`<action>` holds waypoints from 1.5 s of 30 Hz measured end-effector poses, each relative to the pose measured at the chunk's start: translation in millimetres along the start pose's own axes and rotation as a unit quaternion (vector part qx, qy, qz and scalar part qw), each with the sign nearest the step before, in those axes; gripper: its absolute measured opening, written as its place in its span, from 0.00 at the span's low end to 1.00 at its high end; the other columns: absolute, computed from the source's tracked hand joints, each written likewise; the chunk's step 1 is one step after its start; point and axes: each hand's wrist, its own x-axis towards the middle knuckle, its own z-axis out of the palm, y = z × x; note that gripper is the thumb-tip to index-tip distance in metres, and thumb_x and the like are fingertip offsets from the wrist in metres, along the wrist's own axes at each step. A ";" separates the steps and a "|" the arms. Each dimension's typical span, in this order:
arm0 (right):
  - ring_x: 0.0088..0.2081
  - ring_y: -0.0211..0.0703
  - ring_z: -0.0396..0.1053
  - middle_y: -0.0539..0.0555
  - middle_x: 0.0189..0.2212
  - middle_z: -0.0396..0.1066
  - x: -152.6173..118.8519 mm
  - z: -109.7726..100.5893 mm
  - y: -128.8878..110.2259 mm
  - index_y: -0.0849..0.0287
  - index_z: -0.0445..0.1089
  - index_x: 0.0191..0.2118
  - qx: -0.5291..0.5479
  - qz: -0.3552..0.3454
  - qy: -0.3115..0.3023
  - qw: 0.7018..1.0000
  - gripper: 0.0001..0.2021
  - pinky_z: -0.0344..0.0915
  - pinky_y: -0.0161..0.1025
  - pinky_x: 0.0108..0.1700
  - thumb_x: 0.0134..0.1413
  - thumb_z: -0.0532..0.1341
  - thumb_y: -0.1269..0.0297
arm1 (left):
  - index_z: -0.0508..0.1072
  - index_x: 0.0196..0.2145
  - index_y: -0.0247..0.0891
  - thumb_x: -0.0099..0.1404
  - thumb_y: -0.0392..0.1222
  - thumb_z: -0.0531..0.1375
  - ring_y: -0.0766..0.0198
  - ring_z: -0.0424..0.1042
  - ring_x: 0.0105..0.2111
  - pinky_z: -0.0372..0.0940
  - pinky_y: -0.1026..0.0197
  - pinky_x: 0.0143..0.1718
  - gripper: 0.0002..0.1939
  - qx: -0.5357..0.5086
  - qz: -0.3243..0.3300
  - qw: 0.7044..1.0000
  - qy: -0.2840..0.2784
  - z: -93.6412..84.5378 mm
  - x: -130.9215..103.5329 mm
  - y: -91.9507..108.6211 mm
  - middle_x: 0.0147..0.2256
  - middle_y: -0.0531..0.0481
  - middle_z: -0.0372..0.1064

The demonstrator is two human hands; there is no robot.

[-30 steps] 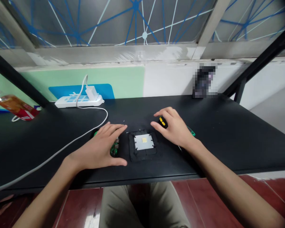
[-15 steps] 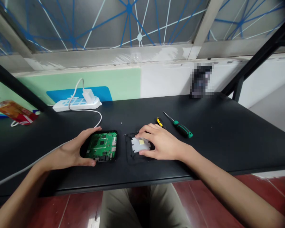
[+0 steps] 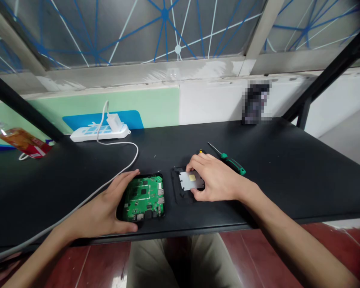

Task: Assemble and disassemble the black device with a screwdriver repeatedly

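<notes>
My left hand (image 3: 99,212) grips the left side of a black plastic case (image 3: 164,196), thumb at the near edge and fingers at the far edge. Inside the case lies a green circuit board (image 3: 144,200) with a dark chip and metal ports along its right side. My right hand (image 3: 220,180) is curled over a flat black cover (image 3: 177,196). Its fingers and thumb span a silver metal plate (image 3: 185,182) on the cover, which bears a small yellowish square pad (image 3: 192,178). The palm hides the cover's right part.
Behind my right hand lie a green-and-black screwdriver (image 3: 234,165) and a mostly hidden yellow-and-black tool (image 3: 201,151). Tiny screws (image 3: 159,171) lie beyond the case. A white cable (image 3: 135,152) runs from the power strip (image 3: 100,135) under my left arm. A bottle (image 3: 25,142) stands at left.
My left hand and the case have moved right and towards me. My right hand and the cover with its plate have shifted right, now covering more of the yellow-and-black tool.
</notes>
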 end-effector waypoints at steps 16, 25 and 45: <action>0.50 0.56 0.68 0.61 0.48 0.71 -0.9 -5.0 1.8 0.61 0.69 0.50 0.030 0.030 0.031 0.999 0.30 0.63 0.55 0.56 0.57 0.59 0.37 | 0.40 0.72 0.42 0.55 0.71 0.67 0.33 0.51 0.67 0.48 0.28 0.66 0.61 0.022 0.062 0.998 0.006 8.9 59.3 10.0 0.68 0.32 0.49; 0.53 0.56 0.67 0.62 0.53 0.69 7.2 5.6 -7.4 0.60 0.69 0.53 0.058 -0.046 0.032 0.997 0.37 0.64 0.56 0.58 0.49 0.63 0.32 | 0.39 0.72 0.39 0.55 0.73 0.66 0.32 0.48 0.69 0.47 0.28 0.66 0.63 0.028 0.067 0.997 0.014 9.5 55.8 4.4 0.68 0.29 0.46; 0.56 0.56 0.64 0.64 0.56 0.63 6.5 6.7 -16.5 0.61 0.70 0.52 0.058 -0.059 -0.018 0.996 0.31 0.67 0.55 0.59 0.49 0.69 0.44 | 0.49 0.69 0.38 0.55 0.66 0.69 0.34 0.57 0.64 0.56 0.31 0.63 0.56 0.012 0.066 0.996 0.052 8.7 53.7 4.5 0.64 0.32 0.57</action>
